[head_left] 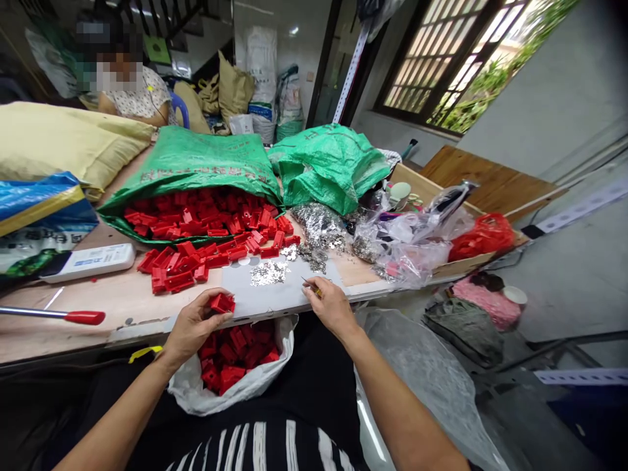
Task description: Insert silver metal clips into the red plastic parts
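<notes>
My left hand grips a small red plastic block between thumb and fingers at the table's front edge. In my right hand is a thin pointed tool with a yellowish part, its tip aimed left; my fingers hide most of it. Between and beyond the hands, small shiny metal pieces lie spread on a grey board. A loose heap of red blocks spills from an open green sack. Below the edge, a white bag in front of my lap holds more red blocks.
A second green sack and a clear bag of metal bits stand behind. At right is a wooden tray with plastic bags. A white device and a red-tipped lever are at left. Another person sits across the table.
</notes>
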{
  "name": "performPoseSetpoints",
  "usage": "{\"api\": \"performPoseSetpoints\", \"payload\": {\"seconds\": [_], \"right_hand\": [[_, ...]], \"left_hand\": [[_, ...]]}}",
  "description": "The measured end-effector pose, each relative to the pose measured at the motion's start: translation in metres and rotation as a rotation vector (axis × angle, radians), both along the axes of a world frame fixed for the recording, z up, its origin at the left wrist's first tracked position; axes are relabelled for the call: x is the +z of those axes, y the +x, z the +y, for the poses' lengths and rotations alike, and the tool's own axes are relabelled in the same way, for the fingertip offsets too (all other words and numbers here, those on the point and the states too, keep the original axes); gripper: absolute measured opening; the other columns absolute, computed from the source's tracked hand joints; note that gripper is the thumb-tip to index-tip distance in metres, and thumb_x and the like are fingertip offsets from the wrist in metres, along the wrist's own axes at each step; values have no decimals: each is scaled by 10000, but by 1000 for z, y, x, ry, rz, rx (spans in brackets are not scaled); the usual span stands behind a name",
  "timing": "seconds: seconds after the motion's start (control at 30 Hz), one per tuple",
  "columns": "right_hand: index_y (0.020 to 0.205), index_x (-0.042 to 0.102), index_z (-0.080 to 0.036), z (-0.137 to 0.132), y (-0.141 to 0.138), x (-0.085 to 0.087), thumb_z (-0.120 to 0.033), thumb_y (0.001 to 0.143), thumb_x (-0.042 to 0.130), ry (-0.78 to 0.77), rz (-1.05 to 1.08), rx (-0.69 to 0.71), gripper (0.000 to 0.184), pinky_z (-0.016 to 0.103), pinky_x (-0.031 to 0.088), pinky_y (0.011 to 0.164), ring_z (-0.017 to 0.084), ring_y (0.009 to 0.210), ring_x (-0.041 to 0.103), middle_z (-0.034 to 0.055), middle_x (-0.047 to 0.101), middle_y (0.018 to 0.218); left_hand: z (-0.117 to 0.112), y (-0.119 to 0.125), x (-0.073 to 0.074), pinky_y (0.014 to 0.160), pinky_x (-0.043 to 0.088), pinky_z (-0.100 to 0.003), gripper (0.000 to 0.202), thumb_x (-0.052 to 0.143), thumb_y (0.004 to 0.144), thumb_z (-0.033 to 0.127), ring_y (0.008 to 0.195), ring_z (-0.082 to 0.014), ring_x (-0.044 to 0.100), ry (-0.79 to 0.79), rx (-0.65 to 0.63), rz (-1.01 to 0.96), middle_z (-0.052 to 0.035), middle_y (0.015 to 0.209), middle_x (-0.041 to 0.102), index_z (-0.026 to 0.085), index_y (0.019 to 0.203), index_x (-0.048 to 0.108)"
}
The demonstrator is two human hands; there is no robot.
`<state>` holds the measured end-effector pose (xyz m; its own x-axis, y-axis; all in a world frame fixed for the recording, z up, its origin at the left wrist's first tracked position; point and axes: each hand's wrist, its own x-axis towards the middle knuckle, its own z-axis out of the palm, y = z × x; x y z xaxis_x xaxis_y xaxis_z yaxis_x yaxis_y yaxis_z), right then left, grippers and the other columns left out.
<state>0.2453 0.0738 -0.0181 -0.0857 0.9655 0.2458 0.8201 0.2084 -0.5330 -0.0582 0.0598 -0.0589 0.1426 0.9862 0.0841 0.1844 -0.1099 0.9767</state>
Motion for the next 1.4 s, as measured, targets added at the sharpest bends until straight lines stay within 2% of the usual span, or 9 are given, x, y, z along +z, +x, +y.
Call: {"api": "performPoseSetpoints", "payload": {"seconds": [0.17, 0.43, 0.8, 0.97, 1.13, 1.2, 1.27, 1.33, 1.4], "right_hand": [[968, 632, -231, 26, -20, -4, -233, 878, 536, -27, -143, -35, 131, 263, 415, 733, 179, 892, 599, 30, 658, 974], [960, 634, -231, 60, -30, -3, -242, 885, 532, -83, -265, -83, 127, 257, 376, 692, 176, 877, 580, 36, 645, 1011], [866, 617, -208, 74, -30, 0, -234, 841, 582, -124, -267, -14, 50, 270, 352, 666, 193, 825, 587, 42, 673, 903], [954, 589, -195, 64, -32, -3, -195, 845, 528, -58, -79, -2, 125, 283, 398, 735, 201, 863, 614, 59, 694, 955], [841, 606, -196, 53, -39, -2, -242, 811, 521, -62, 110, 41, 101, 286, 420, 725, 190, 789, 616, 38, 684, 842], [798, 600, -196, 46, -49, -2, -289, 779, 551, -150, 285, 48, 107, 264, 419, 636, 160, 663, 594, 8, 646, 733], [774, 589, -188, 37, -64, -4, -328, 740, 585, -318, 520, 91, 144, 239, 392, 537, 121, 529, 537, -25, 589, 651], [764, 582, -180, 28, -81, -7, -359, 716, 613, -470, 698, 159, 188, 226, 363, 493, 98, 473, 490, -44, 552, 608], [749, 581, -175, 21, -96, -10, -381, 706, 631, -511, 788, 193, 217, 222, 349, 485, 91, 469, 468, -50, 529, 598]], "left_hand": [[1, 0, 0, 768, 543, -291, 386, 727, 730, 314, 812, -162, 663, -3, 10, -35, -31, 942, 699, 200, 1066, 576], [2, 2, 2, 766, 542, -295, 379, 739, 714, 291, 820, -168, 669, -21, 33, -118, -33, 955, 703, 195, 1048, 588], [1, 3, 6, 764, 517, -275, 368, 756, 693, 243, 838, -158, 649, -6, 36, -213, -49, 966, 700, 176, 1021, 604], [2, 7, 3, 767, 524, -287, 364, 767, 674, 248, 828, -165, 662, 23, 106, -192, -49, 986, 705, 182, 995, 609], [1, 11, -3, 797, 522, -294, 342, 750, 706, 275, 833, -167, 668, 117, 181, -54, -40, 981, 704, 194, 1012, 621], [0, 13, -5, 803, 524, -297, 340, 746, 714, 279, 845, -171, 673, 152, 199, -16, -40, 989, 705, 198, 1018, 618], [-2, 17, -6, 804, 525, -299, 340, 741, 724, 281, 845, -172, 679, 183, 214, 21, -37, 988, 707, 204, 1029, 612], [-3, 20, -7, 805, 525, -298, 339, 734, 735, 284, 843, -169, 682, 220, 235, 67, -32, 991, 707, 211, 1041, 609], [-4, 24, -6, 810, 524, -298, 339, 727, 746, 287, 854, -167, 681, 262, 265, 109, -29, 1003, 705, 220, 1054, 605]]}}
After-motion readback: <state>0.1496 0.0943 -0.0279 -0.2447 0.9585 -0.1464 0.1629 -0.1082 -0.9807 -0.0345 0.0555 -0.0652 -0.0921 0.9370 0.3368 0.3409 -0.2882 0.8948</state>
